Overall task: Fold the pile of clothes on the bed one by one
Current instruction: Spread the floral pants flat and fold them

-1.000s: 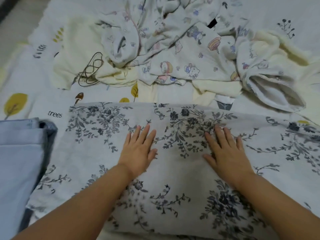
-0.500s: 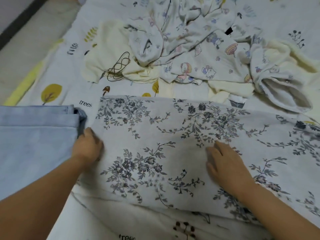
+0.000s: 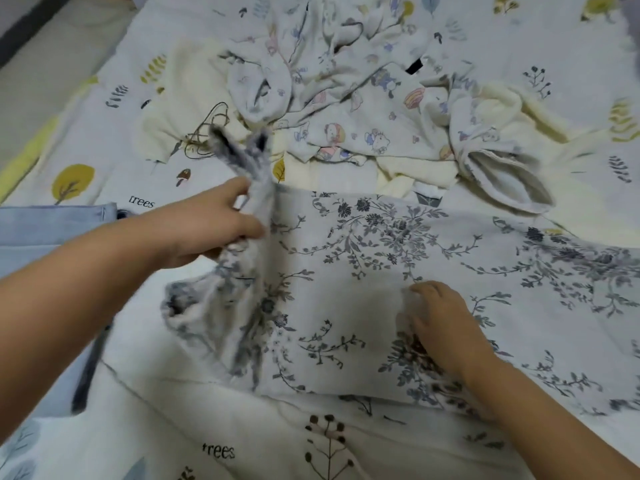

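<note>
So I'm mid-fold on the floral cloth (image 3: 398,271); it lies across the bed (image 3: 86,126) right in front of me, long axis running left to right, and its right end goes off past the frame edge so I can't say how far it reaches. My left hand (image 3: 211,226) has its fingers curled round the left end of it, bunched up and lifted off the bed; that bit is blurry so I can't tell exactly how much fabric is in the grip. My right hand (image 3: 443,327) rests on the cloth near its middle, fingers bent a little with the tips pressing down; honestly can't tell whether it's pinching anything or just pinning.

What matters for the next bit, I reckon: the lifted end sits left of the pinning hand, so it wants to travel rightwards, along the long axis, over toward that hand; the left hand is the one on the free end, the right is the anchor and marks roughly where the crease would land.

The pile (image 3: 346,98) waits beyond the cloth's far edge, well apart from both hands; the jeans (image 3: 45,237) lie just left of my left wrist, looks like they're folded already.
</note>
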The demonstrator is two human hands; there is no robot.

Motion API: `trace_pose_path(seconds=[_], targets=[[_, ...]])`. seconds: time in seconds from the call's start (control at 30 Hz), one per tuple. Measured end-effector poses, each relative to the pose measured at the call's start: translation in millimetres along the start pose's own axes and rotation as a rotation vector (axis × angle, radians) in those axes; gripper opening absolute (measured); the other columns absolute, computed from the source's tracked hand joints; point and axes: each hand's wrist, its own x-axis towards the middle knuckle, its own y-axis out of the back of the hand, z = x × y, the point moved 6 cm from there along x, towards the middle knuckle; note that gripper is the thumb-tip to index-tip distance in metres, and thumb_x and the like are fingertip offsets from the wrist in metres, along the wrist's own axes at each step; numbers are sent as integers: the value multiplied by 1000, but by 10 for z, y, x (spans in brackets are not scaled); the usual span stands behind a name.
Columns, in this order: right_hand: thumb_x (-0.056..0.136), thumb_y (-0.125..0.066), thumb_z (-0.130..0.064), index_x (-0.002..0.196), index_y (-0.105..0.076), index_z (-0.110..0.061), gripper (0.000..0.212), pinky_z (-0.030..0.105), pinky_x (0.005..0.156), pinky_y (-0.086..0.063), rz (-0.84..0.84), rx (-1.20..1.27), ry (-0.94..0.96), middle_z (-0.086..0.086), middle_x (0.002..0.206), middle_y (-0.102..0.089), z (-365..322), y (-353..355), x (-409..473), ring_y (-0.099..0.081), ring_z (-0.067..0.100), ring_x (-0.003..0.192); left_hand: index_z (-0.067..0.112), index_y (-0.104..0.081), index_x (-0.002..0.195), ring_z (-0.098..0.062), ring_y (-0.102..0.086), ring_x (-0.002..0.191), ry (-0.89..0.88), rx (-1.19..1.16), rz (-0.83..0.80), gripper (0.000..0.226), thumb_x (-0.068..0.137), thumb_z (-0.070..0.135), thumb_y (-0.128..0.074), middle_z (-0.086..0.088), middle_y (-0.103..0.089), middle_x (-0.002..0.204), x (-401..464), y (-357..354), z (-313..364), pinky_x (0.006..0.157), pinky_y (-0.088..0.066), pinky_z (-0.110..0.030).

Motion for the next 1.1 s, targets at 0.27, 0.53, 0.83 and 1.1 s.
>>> trace_pose_path(seconds=[0.27, 0.53, 0.83, 1.1], targets=[[96, -48, -19, 91, -60, -27, 15, 31, 78, -51, 220, 927, -332, -1, 102, -63, 564, 377, -104, -62, 18, 91, 19, -39, 122, -8, -43, 53, -231, -30, -112, 35, 89, 20, -53, 3, -46, 71, 57, -1844, 807, 38, -33, -12], [95, -44, -44, 104, -54, -16, 31, 28, 77, -42, -8, 911, -591, -1, 97, -53, 947, -77, 22, -53, 16, 88, 12, -61, 115, -23, -59, 103, -114, 285, -246, 28, 95, 22, -43, -7, -64, 116, 241, -2863, 359, 81, -43, -26], [90, -57, -19, 88, -54, -22, 5, 15, 56, -40, 447, 645, -311, -7, 79, -62, 1044, 377, -121, -55, 3, 66, 2, -60, 114, -37, -52, 105, -331, 548, 488, 28, 86, 7, -55, -19, -57, 117, 306, -1846, 64, 88, -41, -42], [96, -48, -25, 123, -36, -11, 33, 26, 57, -35, 14, 496, -501, -7, 81, -44, 1607, 199, -207, -48, 11, 70, 16, 14, 148, -26, 16, 144, -52, 789, 212, 66, 97, 47, -14, -9, 22, 155, 488, -2364, -425, 116, -3, -45]])
